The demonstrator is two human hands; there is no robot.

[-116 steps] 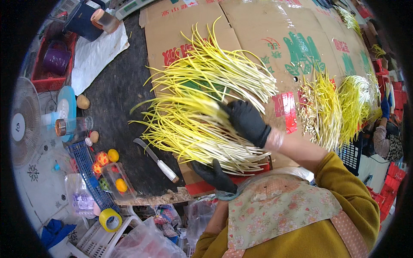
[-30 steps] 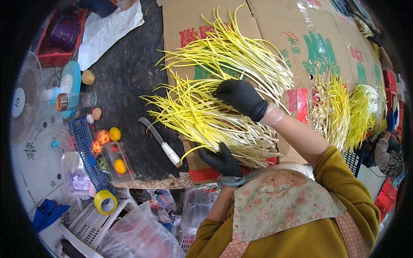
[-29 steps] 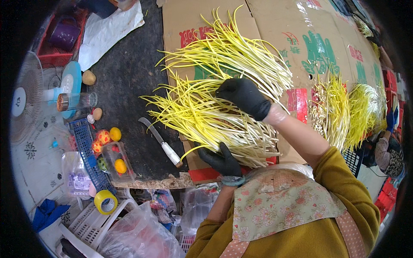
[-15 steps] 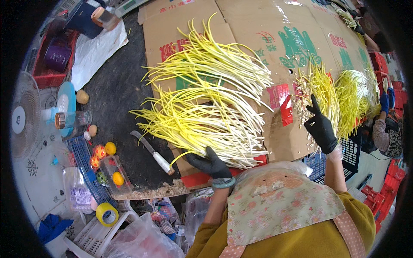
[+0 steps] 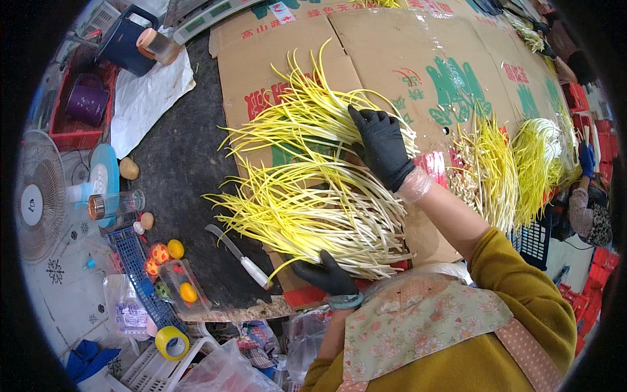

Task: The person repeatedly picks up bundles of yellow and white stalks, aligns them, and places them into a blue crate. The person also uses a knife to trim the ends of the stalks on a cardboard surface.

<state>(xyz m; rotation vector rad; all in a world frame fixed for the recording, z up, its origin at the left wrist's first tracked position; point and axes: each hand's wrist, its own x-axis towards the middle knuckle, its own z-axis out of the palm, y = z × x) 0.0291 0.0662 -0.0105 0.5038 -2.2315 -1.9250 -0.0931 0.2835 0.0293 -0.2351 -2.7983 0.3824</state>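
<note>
Two loose bundles of yellow chives, white at the stems, lie on flattened cardboard (image 5: 366, 39): a far bundle (image 5: 300, 108) and a near bundle (image 5: 320, 215). My right hand (image 5: 385, 147), black-gloved, is over the stem end of the far bundle, its thumb and fingers spread across the stalks. At the near edge of the near bundle rests my left hand (image 5: 330, 276), also in a black glove, thumb apart from the fingers. Left of it lies a white-handled knife (image 5: 241, 261). The undersides of both hands are hidden.
More yellow chives (image 5: 493, 176) stand to the right, beside a further pile (image 5: 539, 157). A blue crate (image 5: 532, 242) is below them. At left are a jar (image 5: 117, 204), a fan (image 5: 32, 202), a plastic box (image 5: 179, 277) and yellow tape (image 5: 172, 343). A co-worker's blue-gloved hand (image 5: 586, 160) shows at far right.
My right hand has moved left from beside the right-hand chives to the far bundle. My left hand stays by the near bundle. The whole view has shifted slightly.
</note>
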